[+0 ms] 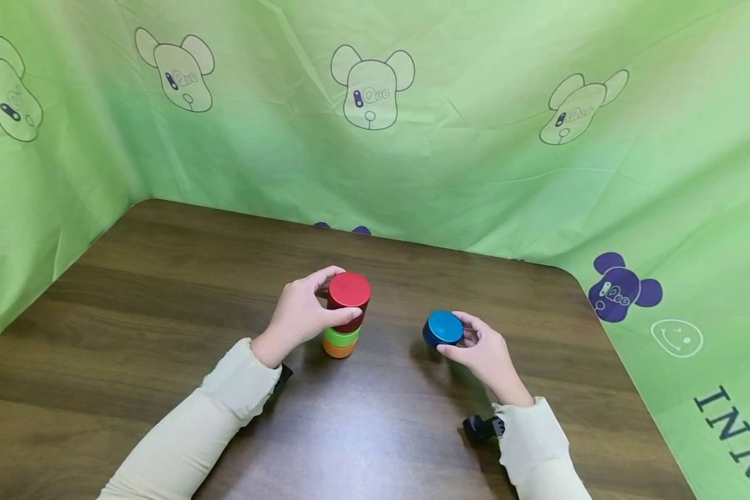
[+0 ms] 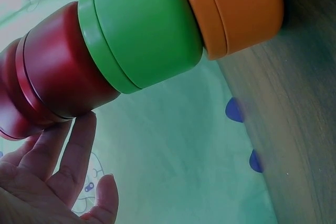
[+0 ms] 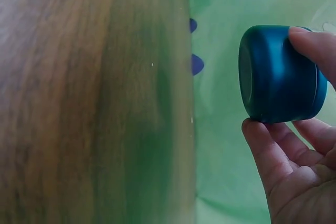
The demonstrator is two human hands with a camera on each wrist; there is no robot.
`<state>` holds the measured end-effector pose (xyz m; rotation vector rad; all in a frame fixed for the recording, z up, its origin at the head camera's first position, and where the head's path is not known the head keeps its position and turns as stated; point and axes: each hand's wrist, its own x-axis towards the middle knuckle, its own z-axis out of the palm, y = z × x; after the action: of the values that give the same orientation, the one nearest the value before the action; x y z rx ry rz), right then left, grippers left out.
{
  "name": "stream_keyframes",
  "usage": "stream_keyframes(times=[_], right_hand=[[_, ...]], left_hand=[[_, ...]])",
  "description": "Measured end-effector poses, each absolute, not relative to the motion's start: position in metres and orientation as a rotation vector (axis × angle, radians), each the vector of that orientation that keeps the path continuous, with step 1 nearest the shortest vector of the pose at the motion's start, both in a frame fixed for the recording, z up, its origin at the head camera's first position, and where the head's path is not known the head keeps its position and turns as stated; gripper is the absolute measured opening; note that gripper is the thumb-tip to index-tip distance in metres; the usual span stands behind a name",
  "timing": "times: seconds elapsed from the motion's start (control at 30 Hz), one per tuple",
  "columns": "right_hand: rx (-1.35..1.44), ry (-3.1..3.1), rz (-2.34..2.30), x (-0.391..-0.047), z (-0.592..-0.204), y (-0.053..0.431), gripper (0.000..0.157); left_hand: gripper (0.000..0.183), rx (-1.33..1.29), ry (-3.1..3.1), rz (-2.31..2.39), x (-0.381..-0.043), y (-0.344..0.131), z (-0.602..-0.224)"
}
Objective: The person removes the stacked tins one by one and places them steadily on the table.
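Observation:
Small round lidded tins stand in a stack on the table: an orange tin at the bottom, a green tin over it, and red above. In the left wrist view, the red part shows as two tins, a lower red tin and an upper red tin cut off by the frame edge. My left hand holds the red part between thumb and fingers from the left. To the right, my right hand grips a blue tin by its side, thumb opposite fingers, raised off the wooden table.
The brown wooden table has rounded far corners. A green printed cloth hangs behind it and along the sides. Black wrist devices, one at the right cuff, sit under both pale sleeves.

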<state>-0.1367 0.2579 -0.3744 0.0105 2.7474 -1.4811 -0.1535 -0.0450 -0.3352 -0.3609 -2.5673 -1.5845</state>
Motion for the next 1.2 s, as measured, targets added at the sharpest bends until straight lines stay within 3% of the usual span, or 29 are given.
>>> stream_keyframes(times=[1.2], right_hand=[[-0.061,2.570,-1.465,-0.140,-0.390,0.263,0.065]], left_hand=[[0.046,-0.422,-2.559,-1.521,-0.153,-0.047,-0.336]])
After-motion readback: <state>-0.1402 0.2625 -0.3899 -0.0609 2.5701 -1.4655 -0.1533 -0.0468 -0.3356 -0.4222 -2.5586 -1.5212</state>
